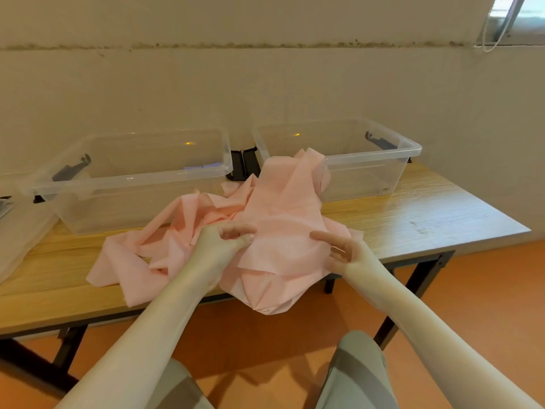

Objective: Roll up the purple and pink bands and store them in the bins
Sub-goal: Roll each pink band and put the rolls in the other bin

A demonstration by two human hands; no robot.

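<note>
A long pink band (283,219) lies crumpled in a heap on the wooden table (413,214), one end draped over the rim of the right clear bin (410,149) and another fold hanging over the table's front edge. My left hand (224,240) pinches a fold of the pink band near the heap's middle. My right hand (345,249) rests at the band's right edge with fingers relaxed and spread, holding nothing. The left clear bin (59,184) stands behind the heap, with a bit of purple (203,166) showing at its far side.
Black lid latches (243,165) sit between the two bins. A sheet of clear plastic (17,225) lies at the table's left end. A wall runs close behind the bins. Orange floor and my knees are below the table's front edge.
</note>
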